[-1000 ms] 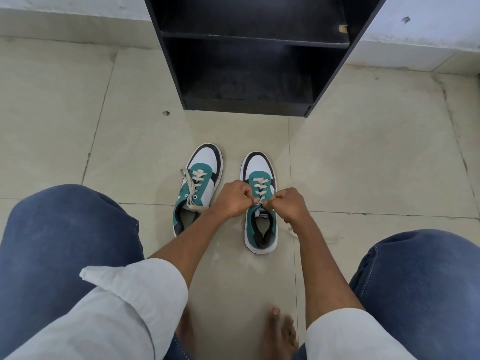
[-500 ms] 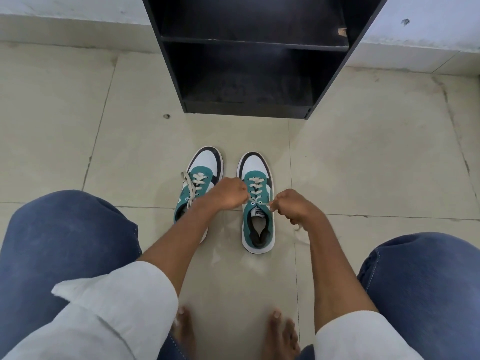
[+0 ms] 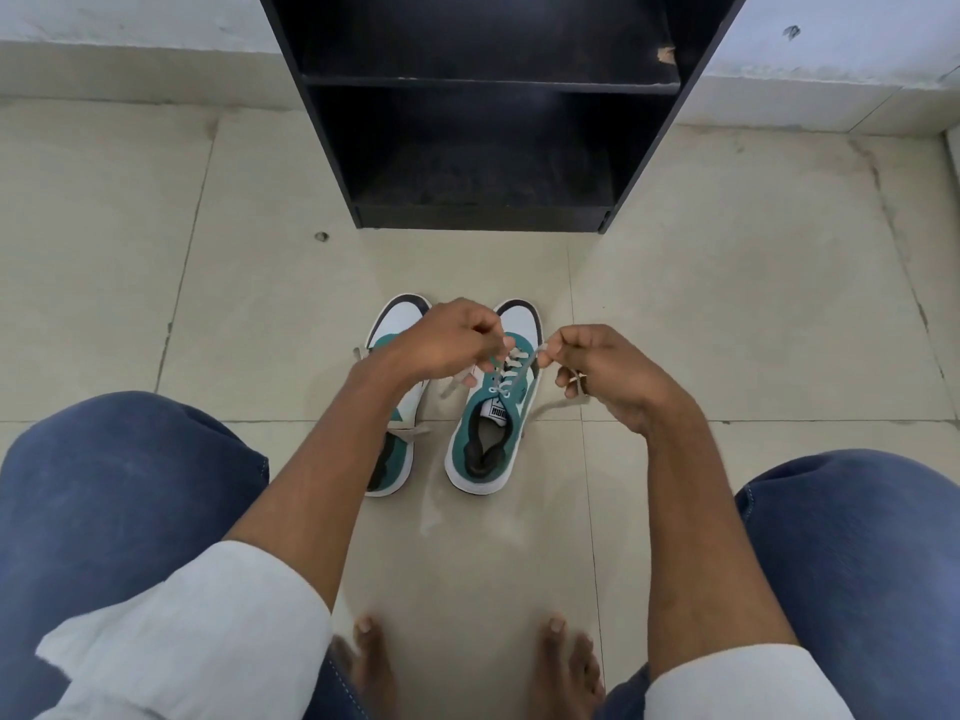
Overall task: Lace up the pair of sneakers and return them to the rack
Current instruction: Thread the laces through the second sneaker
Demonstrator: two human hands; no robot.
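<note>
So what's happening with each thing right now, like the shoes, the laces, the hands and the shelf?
Right teal-and-white sneaker: on the floor, laced through its eyelets, not tied.
White lace: both ends pulled up and apart.
Left hand: pinching one lace end.
Right hand: pinching the other lace end.
Left teal-and-white sneaker: on the floor, partly hidden by the arm, lace ends loose.
Black wooden rack: visible shelves hold no shoes.

Two sneakers, left sneaker (image 3: pixel 396 407) beside right sneaker (image 3: pixel 491 423), stand on the floor (image 3: pixel 727 330) before the rack (image 3: pixel 483 148) (hands above them).
</note>
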